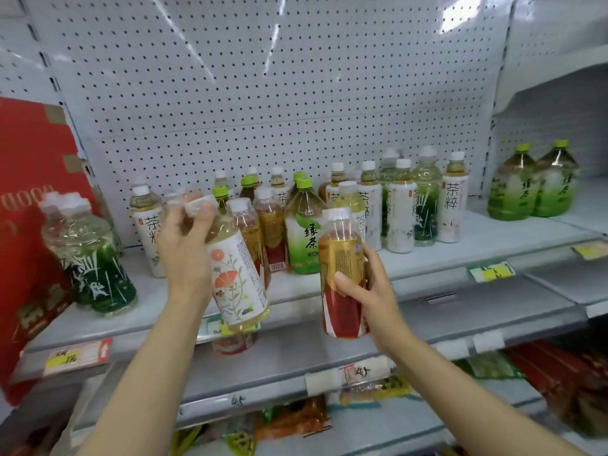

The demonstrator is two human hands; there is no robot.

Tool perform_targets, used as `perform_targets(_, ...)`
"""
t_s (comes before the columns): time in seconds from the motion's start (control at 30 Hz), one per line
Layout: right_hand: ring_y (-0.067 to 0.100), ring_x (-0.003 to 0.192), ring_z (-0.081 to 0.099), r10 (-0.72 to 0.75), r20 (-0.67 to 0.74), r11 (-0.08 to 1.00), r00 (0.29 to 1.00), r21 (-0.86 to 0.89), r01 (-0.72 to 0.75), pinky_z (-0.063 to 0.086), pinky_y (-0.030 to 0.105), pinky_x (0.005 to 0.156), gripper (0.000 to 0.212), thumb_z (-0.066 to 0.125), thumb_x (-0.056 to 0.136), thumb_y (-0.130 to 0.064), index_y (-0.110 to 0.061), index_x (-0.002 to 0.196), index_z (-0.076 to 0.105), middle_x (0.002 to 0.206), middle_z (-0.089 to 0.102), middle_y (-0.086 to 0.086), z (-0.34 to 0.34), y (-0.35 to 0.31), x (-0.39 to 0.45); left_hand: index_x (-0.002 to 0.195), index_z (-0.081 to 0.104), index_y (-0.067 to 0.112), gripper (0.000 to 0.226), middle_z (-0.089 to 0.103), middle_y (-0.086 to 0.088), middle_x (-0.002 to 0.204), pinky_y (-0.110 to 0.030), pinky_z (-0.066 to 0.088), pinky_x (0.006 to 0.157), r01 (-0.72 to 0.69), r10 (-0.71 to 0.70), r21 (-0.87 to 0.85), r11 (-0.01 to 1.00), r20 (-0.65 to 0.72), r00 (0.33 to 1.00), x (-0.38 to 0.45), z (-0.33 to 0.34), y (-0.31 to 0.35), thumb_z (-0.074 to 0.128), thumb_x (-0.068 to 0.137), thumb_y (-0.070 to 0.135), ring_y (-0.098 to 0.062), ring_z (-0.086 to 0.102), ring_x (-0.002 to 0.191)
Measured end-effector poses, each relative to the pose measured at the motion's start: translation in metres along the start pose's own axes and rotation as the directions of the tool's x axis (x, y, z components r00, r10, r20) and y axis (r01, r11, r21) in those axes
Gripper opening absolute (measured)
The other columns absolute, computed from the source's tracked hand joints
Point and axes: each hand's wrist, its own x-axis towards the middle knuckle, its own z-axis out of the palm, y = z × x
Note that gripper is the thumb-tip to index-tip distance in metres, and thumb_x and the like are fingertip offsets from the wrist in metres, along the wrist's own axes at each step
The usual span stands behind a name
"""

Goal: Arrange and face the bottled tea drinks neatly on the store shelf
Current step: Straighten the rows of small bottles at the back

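Head view: both hands raised in front of a grey store shelf (329, 287) backed by white pegboard (263, 77).

Left hand (187, 255) grips the neck and shoulder of a flower-label bottle (238, 274), fingers curled round just under its white cap. The bottle is tilted, top leaning left, base over the shelf's front edge, off the shelf.

Right hand (368, 287) is wrapped round the middle of a red-and-gold bottle (342, 274), thumb across the front of the label. The bottle is upright, held in the air in front of the shelf edge, white cap on top.

Behind the hands, on the shelf: a loose cluster of tea bottles, not in straight rows. A green-label bottle (304, 228) with a lime cap stands just behind and between the two held bottles. More amber bottles stand beside it on the left. A white-label bottle (149, 225) stands near the left hand. To the right, a tighter group of white-label bottles (424, 199) sits towards the back. Dark green bottles (95, 255) stand at far left near the front edge, beside a red carton (33, 209).

Two large green bottles (533, 182) stand on the next shelf section to the right. Yellow price tags (492, 270) line the shelf rail. The lower shelf holds packaged snacks (296, 419), blurred.
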Motion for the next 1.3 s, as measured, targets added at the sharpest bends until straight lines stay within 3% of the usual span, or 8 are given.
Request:
perform_targets(0.13, 0.013, 0.114, 0.063, -0.060, 0.029, 0.996, 0.998, -0.062, 0.062, 0.053, 0.038, 0.097, 0.076, 0.078, 0.079, -0.004, -0.039, 0.137, 0.042, 0.129, 0.061, 0.000, -0.009, -0.010, 0.033, 0.125, 0.062, 0.002, 0.030, 0.070, -0.002, 0.096, -0.020, 0.057, 0.066, -0.030, 0.032, 0.061, 0.998, -0.029, 0.999, -0.018, 0.005, -0.005, 0.060, 0.097, 0.013, -0.004, 0.068, 0.071)
perform_targets(0.3, 0.017, 0.106, 0.066, -0.098, 0.021, 0.990, 0.995, -0.103, 0.100, 0.055, 0.035, 0.093, 0.075, 0.076, 0.078, 0.005, -0.029, 0.135, 0.041, 0.122, 0.063, 0.008, -0.016, -0.020, 0.071, 0.122, 0.065, 0.004, 0.028, 0.073, -0.002, 0.096, -0.031, 0.060, 0.074, -0.031, 0.036, 0.111, 0.993, -0.041, 0.999, -0.011, 0.006, -0.007, 0.062, 0.096, 0.015, -0.015, 0.070, 0.077)
perform_targets(0.43, 0.014, 0.103, 0.067, -0.100, -0.042, 0.990, 0.994, -0.107, 0.095, 0.056, 0.029, 0.086, 0.076, 0.075, 0.078, 0.005, -0.026, 0.139, 0.040, 0.120, 0.065, 0.007, -0.032, -0.021, 0.089, 0.123, 0.063, 0.001, 0.032, 0.068, -0.025, 0.113, -0.037, 0.060, 0.078, -0.062, 0.061, 0.095, 0.993, 0.014, 0.998, 0.009, 0.018, -0.010, 0.061, 0.096, 0.019, -0.031, 0.069, 0.089)
perform_targets(0.6, 0.008, 0.098, 0.068, -0.106, -0.103, 0.986, 0.989, -0.138, 0.092, 0.056, 0.022, 0.076, 0.074, 0.075, 0.078, 0.005, -0.024, 0.138, 0.041, 0.119, 0.066, 0.007, -0.051, -0.016, 0.096, 0.117, 0.065, 0.007, 0.027, 0.070, -0.005, 0.094, -0.034, 0.060, 0.074, -0.059, 0.056, 0.055, 0.997, 0.050, 0.997, 0.022, 0.045, -0.024, 0.064, 0.095, 0.021, -0.018, 0.072, 0.079)
perform_targets(0.83, 0.014, 0.103, 0.068, -0.077, -0.077, 0.992, 0.994, -0.106, 0.068, 0.056, 0.029, 0.084, 0.074, 0.074, 0.078, 0.006, -0.022, 0.139, 0.042, 0.115, 0.068, 0.007, -0.078, -0.008, 0.106, 0.123, 0.061, -0.003, 0.032, 0.073, 0.012, 0.076, -0.021, 0.054, 0.068, -0.075, 0.074, 0.003, 0.997, 0.122, 0.990, 0.013, 0.083, -0.044, 0.061, 0.097, 0.015, -0.003, 0.069, 0.071)
perform_targets(1.07, 0.007, 0.101, 0.068, -0.079, 0.023, 0.993, 0.997, -0.084, 0.080, 0.055, 0.022, 0.082, 0.074, 0.074, 0.079, 0.005, -0.022, 0.141, 0.043, 0.118, 0.068, 0.004, -0.088, -0.004, 0.120, 0.124, 0.062, 0.000, 0.033, 0.071, -0.020, 0.107, -0.034, 0.060, 0.075, -0.046, 0.042, 0.033, 0.998, 0.102, 0.994, 0.000, 0.117, -0.051, 0.062, 0.096, 0.018, -0.018, 0.070, 0.081)
perform_targets(1.13, 0.000, 0.104, 0.065, -0.109, 0.062, 0.986, 0.992, -0.118, 0.115, 0.054, 0.020, 0.086, 0.072, 0.074, 0.082, 0.002, -0.029, 0.138, 0.042, 0.122, 0.064, 0.000, -0.081, 0.000, 0.123, 0.123, 0.063, 0.004, 0.031, 0.072, -0.012, 0.106, -0.032, 0.060, 0.074, -0.039, 0.036, 0.027, 0.999, 0.090, 0.995, -0.007, 0.130, -0.050, 0.062, 0.095, 0.018, -0.016, 0.071, 0.079)
perform_targets(1.3, 0.011, 0.131, 0.050, -0.155, 0.149, 0.932, 0.977, -0.306, 0.194, 0.044, 0.040, 0.109, 0.082, 0.074, 0.086, -0.018, -0.033, 0.152, 0.028, 0.144, 0.050, -0.009, -0.069, 0.021, 0.132, 0.123, 0.064, 0.008, 0.029, 0.075, 0.006, 0.097, -0.032, 0.059, 0.078, -0.059, 0.057, 0.031, 0.998, 0.065, 0.996, -0.018, 0.143, -0.050, 0.061, 0.096, 0.019, -0.015, 0.070, 0.083)
